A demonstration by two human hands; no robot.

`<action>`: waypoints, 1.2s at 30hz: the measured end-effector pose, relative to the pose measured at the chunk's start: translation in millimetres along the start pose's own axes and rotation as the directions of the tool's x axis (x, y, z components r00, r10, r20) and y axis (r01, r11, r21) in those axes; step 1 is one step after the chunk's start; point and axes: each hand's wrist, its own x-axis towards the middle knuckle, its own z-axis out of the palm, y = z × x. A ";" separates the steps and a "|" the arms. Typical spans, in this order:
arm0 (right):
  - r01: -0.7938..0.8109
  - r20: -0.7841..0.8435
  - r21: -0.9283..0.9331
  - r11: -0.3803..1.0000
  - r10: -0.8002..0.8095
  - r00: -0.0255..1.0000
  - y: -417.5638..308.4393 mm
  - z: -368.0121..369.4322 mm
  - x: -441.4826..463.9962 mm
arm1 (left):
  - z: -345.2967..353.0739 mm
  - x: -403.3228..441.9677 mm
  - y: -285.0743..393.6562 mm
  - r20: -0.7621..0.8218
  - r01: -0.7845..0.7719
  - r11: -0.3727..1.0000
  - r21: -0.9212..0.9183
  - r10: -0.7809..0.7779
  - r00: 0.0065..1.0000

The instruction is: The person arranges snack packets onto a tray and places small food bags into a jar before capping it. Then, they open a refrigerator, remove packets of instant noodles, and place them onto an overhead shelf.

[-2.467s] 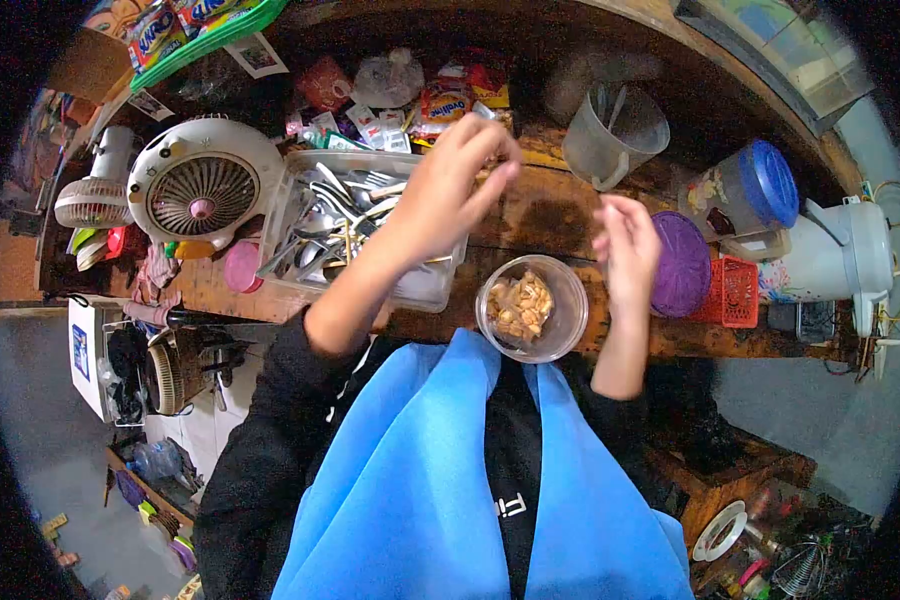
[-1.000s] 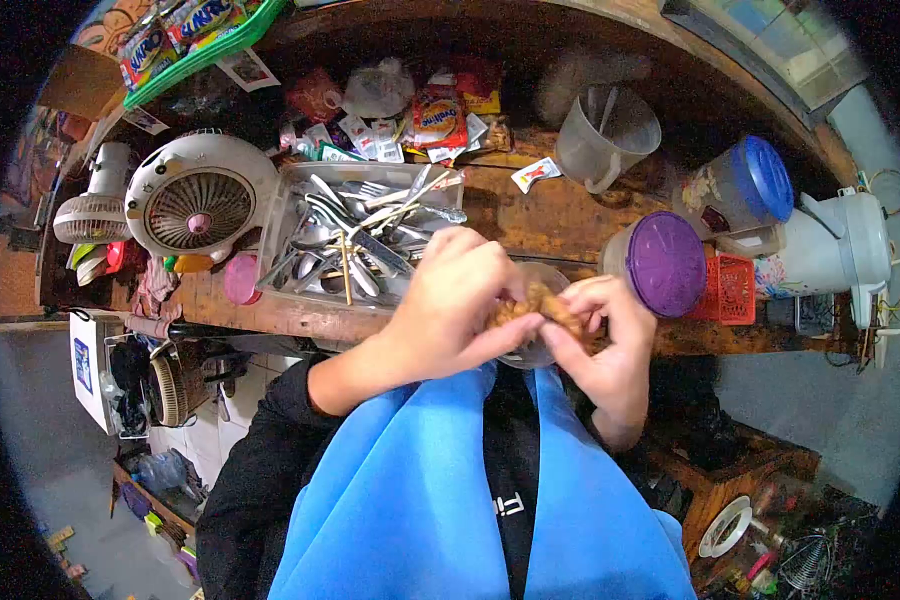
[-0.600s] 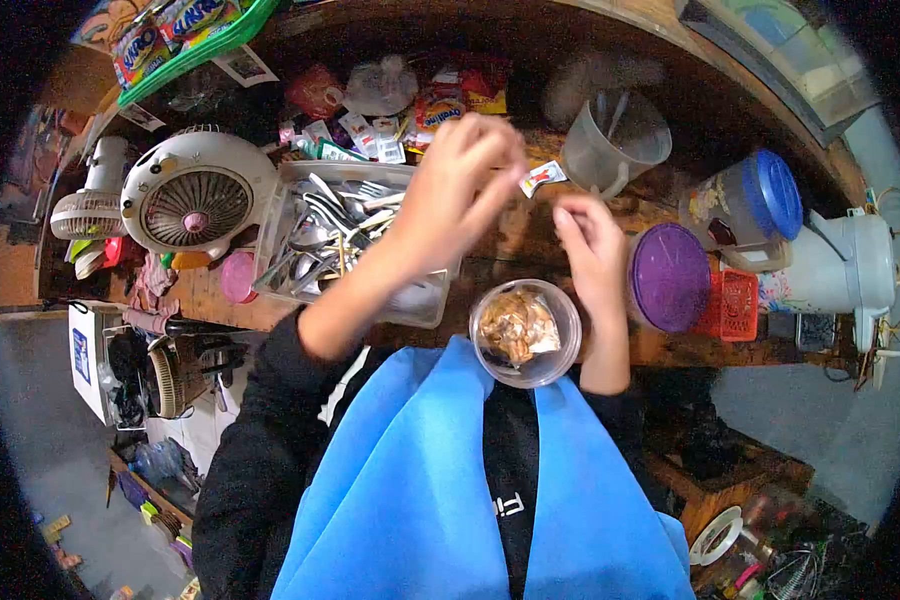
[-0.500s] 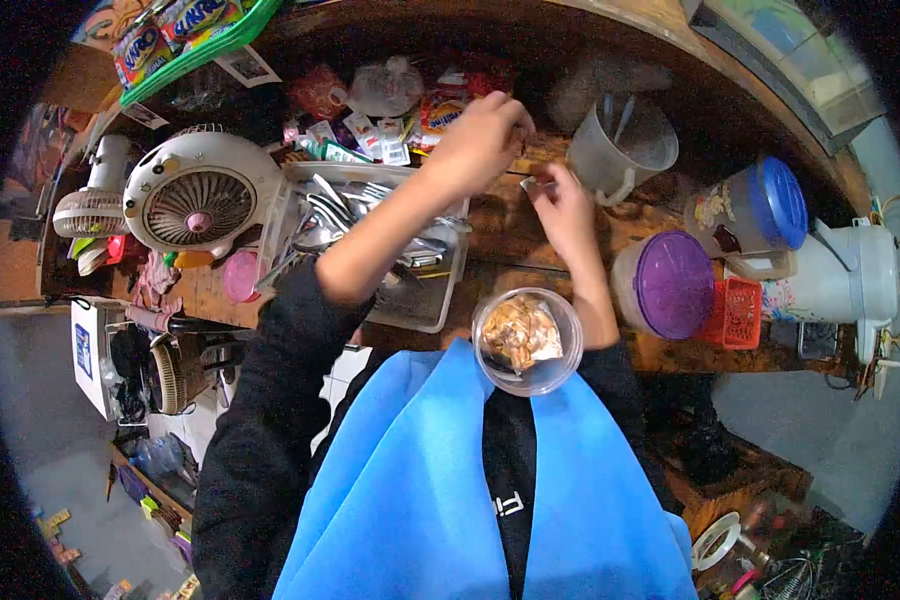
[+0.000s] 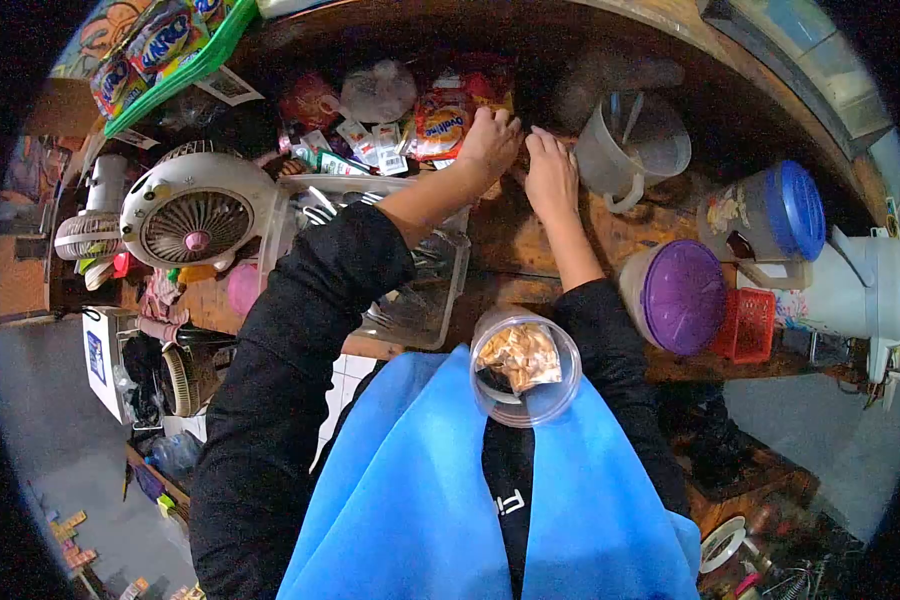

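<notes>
While stretched across the worktop (image 5: 510,245), with left hand (image 5: 491,143) near the orange packet (image 5: 443,124) and right hand (image 5: 554,180) just beside, cannot tell whether pinching anything with the fingers (image 5: 541,146); could tip the clear tub (image 5: 558,396), by the near edge, by catching it with the right sleeve (image 5: 610,335).

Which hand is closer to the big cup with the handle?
Right. The right hand is just left of the cup; the left hand is farther left, on the right hand's other side.
</notes>
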 end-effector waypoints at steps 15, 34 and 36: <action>-0.380 0.113 0.376 0.845 0.366 0.924 -10.1 -63.4 -56.8 | -7.9 -0.9 -5.4 0.106 0.127 0.992 0.017 -0.128 0.986; -0.478 0.280 0.807 0.346 0.489 0.826 -17.8 -112.8 -109.9 | -8.4 -22.6 -18.5 0.135 -0.094 0.878 -0.470 0.176 0.975; -0.484 0.307 0.828 0.283 0.494 0.814 -25.2 -120.6 -107.2 | -5.5 -21.7 -13.6 0.170 -0.085 0.904 -0.418 0.169 0.971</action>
